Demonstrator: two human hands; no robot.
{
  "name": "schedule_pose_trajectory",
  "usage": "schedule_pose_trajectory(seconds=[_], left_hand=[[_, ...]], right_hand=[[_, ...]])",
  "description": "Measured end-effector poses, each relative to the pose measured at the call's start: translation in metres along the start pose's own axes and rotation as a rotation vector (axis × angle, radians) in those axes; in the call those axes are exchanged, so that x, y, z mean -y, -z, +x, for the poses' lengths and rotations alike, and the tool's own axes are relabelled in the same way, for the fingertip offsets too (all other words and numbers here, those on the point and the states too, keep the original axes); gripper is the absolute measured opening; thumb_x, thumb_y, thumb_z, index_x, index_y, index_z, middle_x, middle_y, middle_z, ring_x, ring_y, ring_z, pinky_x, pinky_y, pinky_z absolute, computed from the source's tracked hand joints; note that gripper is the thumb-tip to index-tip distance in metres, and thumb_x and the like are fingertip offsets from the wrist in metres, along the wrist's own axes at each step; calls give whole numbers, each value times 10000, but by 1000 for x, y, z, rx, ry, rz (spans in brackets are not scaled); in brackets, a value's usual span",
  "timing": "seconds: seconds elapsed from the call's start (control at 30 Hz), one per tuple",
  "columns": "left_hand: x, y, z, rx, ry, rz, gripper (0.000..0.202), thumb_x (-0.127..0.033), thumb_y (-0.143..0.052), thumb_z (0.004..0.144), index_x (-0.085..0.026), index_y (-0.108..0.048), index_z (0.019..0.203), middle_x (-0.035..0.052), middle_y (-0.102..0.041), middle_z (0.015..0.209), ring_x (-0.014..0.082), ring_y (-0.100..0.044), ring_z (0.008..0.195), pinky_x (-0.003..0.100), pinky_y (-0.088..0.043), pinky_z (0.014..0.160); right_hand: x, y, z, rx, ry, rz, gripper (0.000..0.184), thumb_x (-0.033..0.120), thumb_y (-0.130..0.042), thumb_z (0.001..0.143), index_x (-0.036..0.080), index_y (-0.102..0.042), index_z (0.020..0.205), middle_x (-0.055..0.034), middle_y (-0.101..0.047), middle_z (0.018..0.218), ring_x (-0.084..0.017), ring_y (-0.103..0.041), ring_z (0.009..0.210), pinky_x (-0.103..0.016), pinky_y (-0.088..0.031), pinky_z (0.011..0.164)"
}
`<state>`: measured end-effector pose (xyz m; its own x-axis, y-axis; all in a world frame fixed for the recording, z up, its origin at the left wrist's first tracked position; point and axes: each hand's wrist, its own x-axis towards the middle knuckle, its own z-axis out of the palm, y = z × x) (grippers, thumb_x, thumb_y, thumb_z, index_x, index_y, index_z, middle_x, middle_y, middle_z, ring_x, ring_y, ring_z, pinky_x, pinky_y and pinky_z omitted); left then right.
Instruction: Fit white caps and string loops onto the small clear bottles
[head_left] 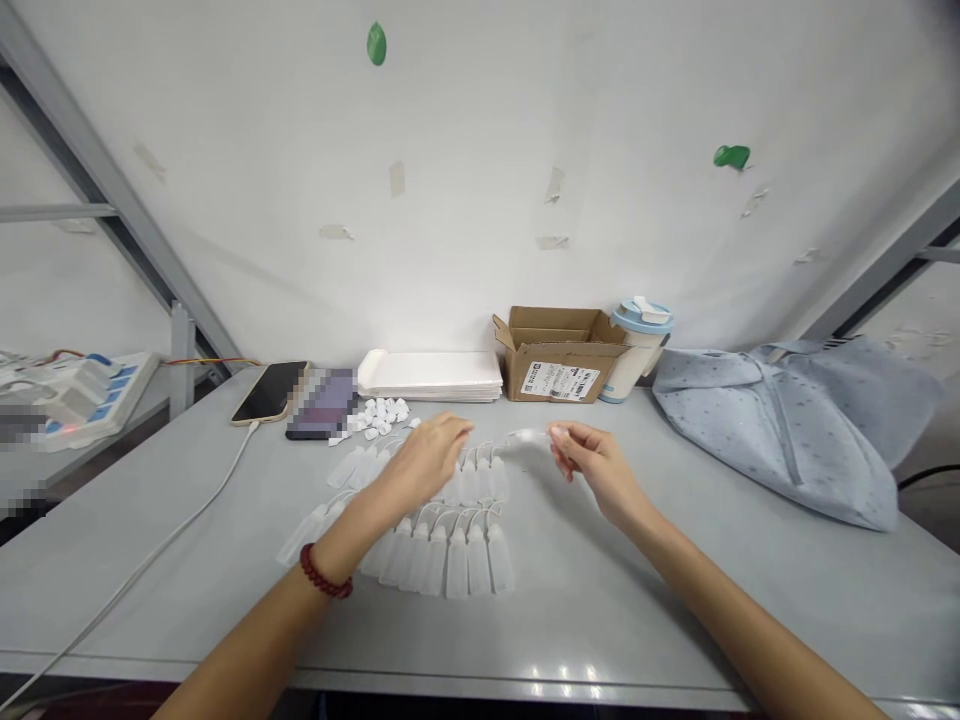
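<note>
Two rows of small translucent squeeze bottles [457, 565] with thin curved spouts lie on the grey table. My right hand [592, 460] pinches another squeeze bottle [531, 437] between thumb and forefinger, its spout pointing left, just right of the back row. Over the back row is my left hand [431, 455], with a red beaded bracelet on the wrist; its fingers are drawn together, and whatever is between them is hidden. That hand and forearm cover part of both rows. A loose pile of small white caps [386, 412] sits behind the left hand.
Along the wall stand a stack of white envelopes [435, 375], an open cardboard box [559, 365] and a blue-lidded cup [637, 345]. A blue cloth bag [780, 430] lies right. Two phones, one a charging phone [271, 391], and a power strip [97, 395] are left.
</note>
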<state>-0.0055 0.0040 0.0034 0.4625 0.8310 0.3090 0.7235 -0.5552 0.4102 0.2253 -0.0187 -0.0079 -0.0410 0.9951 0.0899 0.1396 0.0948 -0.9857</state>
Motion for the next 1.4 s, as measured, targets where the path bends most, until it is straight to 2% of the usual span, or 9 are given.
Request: schedule_pose_trajectory(seconds=[0.13,0.3,0.5,0.7,0.83,0.97,1.07,1.17,1.4], left_hand=[[41,4,4,49,127,314,346,-5,-369,779,-100,-626,990,148,-588,1068,263,-526,1049,368,-420,891],[70,-1,6,175,136,380,395,80,-389,635,-105,-639,878,161,-586,1112,248,-527,1065,343,-407,906],[71,-1,7,221,142,397,339,84,-377,582,-129,-602,719,121,-635,871,220,-584,878,303,-434,781],[65,2,5,200,167,409,281,67,-375,611,-129,-576,615,129,-609,711,246,-592,726,321,-421,650],[56,5,5,158,166,389,271,17,-384,714,-110,-620,752,146,-620,802,262,-597,796,334,-430,682],[42,8,4,44,135,275,256,-104,-410,813,-112,-585,1000,131,-611,973,254,-569,944,349,-434,799],[26,10,3,-36,140,115,210,-152,-431,815,-134,-571,970,93,-608,937,227,-581,862,343,-458,751],[12,11,1,-69,122,40,174,-149,-443,799,-147,-556,931,71,-593,916,203,-579,803,331,-463,714],[-1,6,-1,-81,21,-7,158,-130,-449,785,-166,-530,916,54,-588,901,189,-579,794,326,-460,721]], right_hand=[[-12,22,20,-147,17,-143,420,496,-554,757,130,-621,950,-33,-573,696,-124,-458,533,-261,-382,487],[-30,39,36,-237,66,-485,420,379,-518,767,113,-632,1072,-66,-635,749,-193,-534,680,-329,-422,639],[-43,46,46,-259,92,-614,332,213,-504,741,129,-670,1016,-98,-656,895,-202,-553,755,-363,-411,785],[-44,48,45,-315,116,-675,353,203,-490,752,115,-626,1065,-140,-593,1032,-235,-564,900,-378,-406,834],[-36,40,39,-314,142,-680,293,249,-501,761,114,-607,999,-154,-580,1055,-249,-556,933,-374,-429,776],[-15,20,20,-113,188,-634,143,279,-504,797,174,-601,788,-38,-648,773,-167,-585,724,-277,-434,650],[3,0,-2,295,191,-501,174,287,-478,847,171,-584,771,5,-608,628,-119,-529,578,-229,-391,558],[13,-16,-23,575,224,-441,186,295,-507,848,155,-625,819,20,-557,583,-95,-463,529,-202,-353,513],[10,-26,-34,816,274,-500,160,207,-515,837,150,-662,858,6,-572,648,-78,-408,522,-194,-338,519]])
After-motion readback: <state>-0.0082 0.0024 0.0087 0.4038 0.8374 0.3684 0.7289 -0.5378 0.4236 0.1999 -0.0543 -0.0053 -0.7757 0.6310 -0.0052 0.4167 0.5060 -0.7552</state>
